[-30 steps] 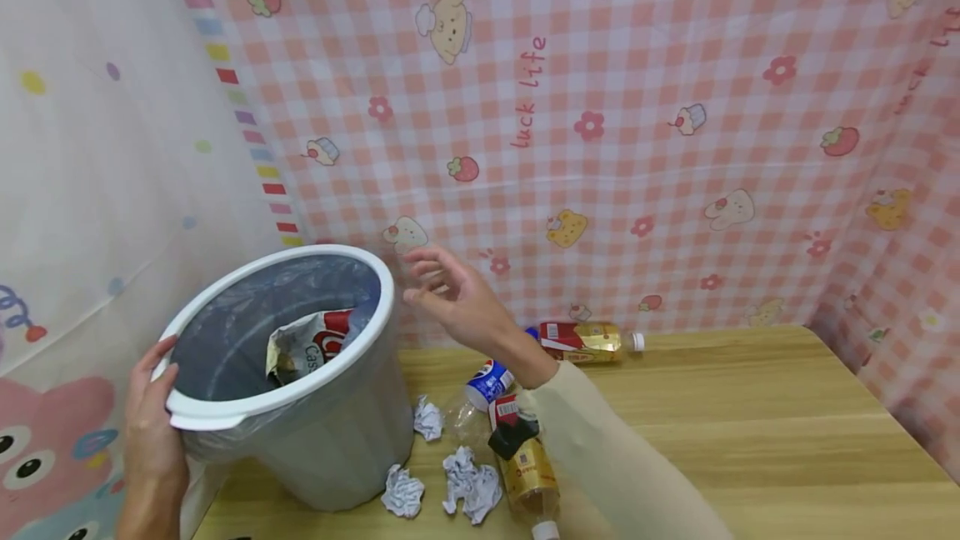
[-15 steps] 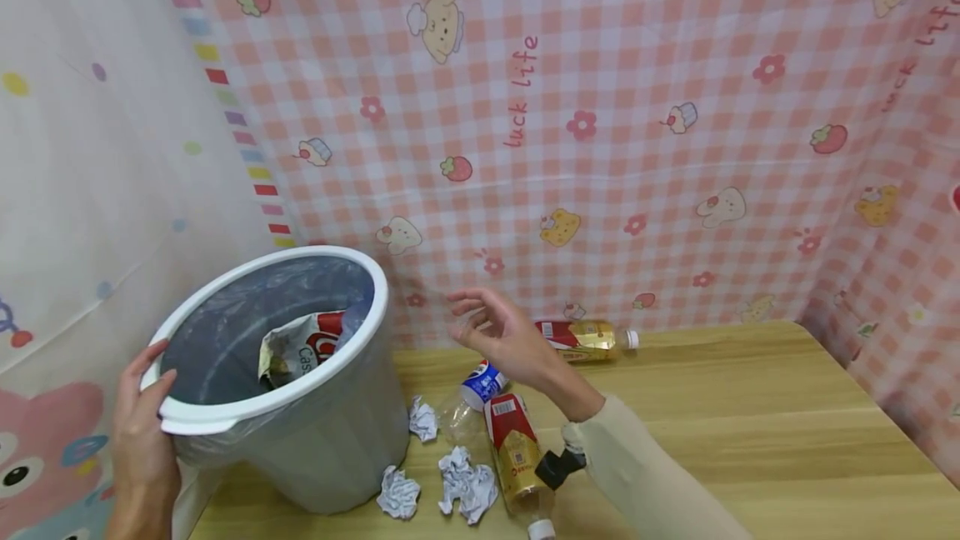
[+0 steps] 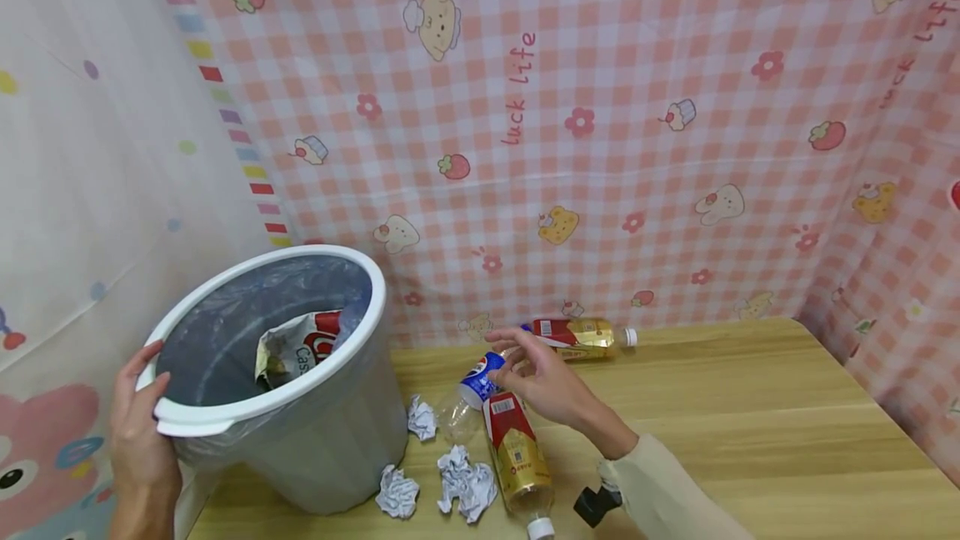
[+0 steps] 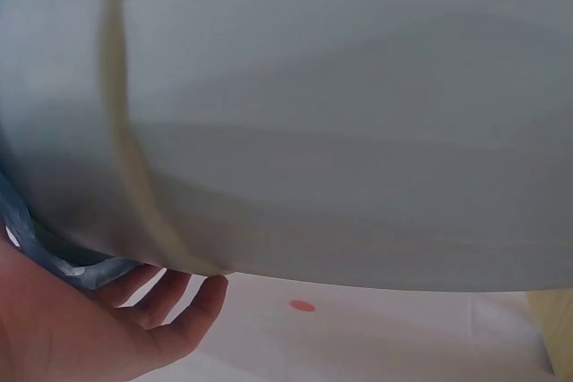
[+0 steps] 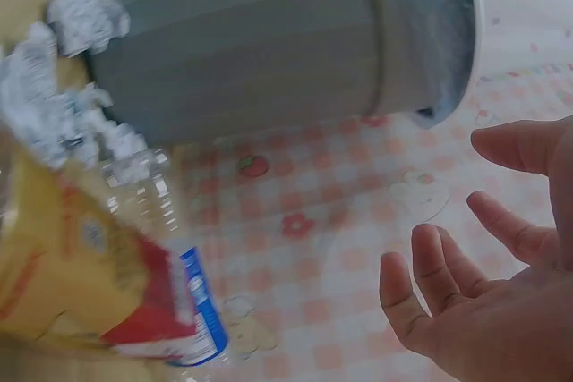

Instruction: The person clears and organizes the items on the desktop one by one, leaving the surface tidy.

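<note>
My left hand grips the white rim of a grey trash bin, which stands at the left and is lined with a plastic bag. In the left wrist view, curled fingertips rest against the bin's side. My right hand is held out over the bottles with its fingers spread and nothing in them. Just beyond its fingertips lies a clear bottle with a blue label. A red-and-gold-labelled bottle lies closer to me, and another red-and-gold bottle lies by the back curtain.
Crumpled paper balls lie between bin and bottles, one close against the bin's base. Inside the bin sits a crumpled printed wrapper. A patterned curtain closes off the back of the wooden table.
My right hand has moved from beside the bin's rim, rightward and down to the bottles. The left hand stays on the rim; the view has shifted slightly.
</note>
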`<act>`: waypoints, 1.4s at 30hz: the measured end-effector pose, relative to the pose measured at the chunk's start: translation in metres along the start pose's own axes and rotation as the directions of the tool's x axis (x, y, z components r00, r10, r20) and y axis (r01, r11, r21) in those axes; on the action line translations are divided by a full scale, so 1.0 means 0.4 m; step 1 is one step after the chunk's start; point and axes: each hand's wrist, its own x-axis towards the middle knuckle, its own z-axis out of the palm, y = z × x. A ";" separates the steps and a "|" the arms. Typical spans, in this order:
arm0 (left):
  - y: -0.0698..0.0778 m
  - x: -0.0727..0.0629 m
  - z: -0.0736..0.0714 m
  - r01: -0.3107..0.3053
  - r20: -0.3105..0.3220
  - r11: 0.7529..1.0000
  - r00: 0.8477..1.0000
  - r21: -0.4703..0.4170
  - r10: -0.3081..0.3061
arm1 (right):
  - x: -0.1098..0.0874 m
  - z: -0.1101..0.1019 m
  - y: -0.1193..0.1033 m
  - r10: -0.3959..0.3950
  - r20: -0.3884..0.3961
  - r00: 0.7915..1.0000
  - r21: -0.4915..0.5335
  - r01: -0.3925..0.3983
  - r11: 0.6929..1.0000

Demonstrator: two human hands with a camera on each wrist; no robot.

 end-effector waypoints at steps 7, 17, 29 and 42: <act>-0.005 -0.001 0.001 -0.008 -0.019 1.000 1.000 0.000 0.008 | -0.041 0.010 0.055 0.069 -0.004 0.998 -0.006 -0.069 0.998; -0.006 -0.002 0.005 -0.033 -0.032 0.999 0.999 -0.022 0.032 | -0.091 0.040 0.128 0.104 0.030 0.994 -0.030 -0.103 0.994; -0.007 -0.002 0.002 -0.029 -0.039 0.997 0.999 -0.076 0.027 | -0.136 0.072 0.174 0.199 0.048 0.979 -0.046 -0.197 0.979; -0.010 -0.003 0.004 -0.045 -0.040 0.995 0.998 -0.084 0.042 | -0.160 0.086 0.200 0.245 0.080 0.966 -0.075 -0.240 0.968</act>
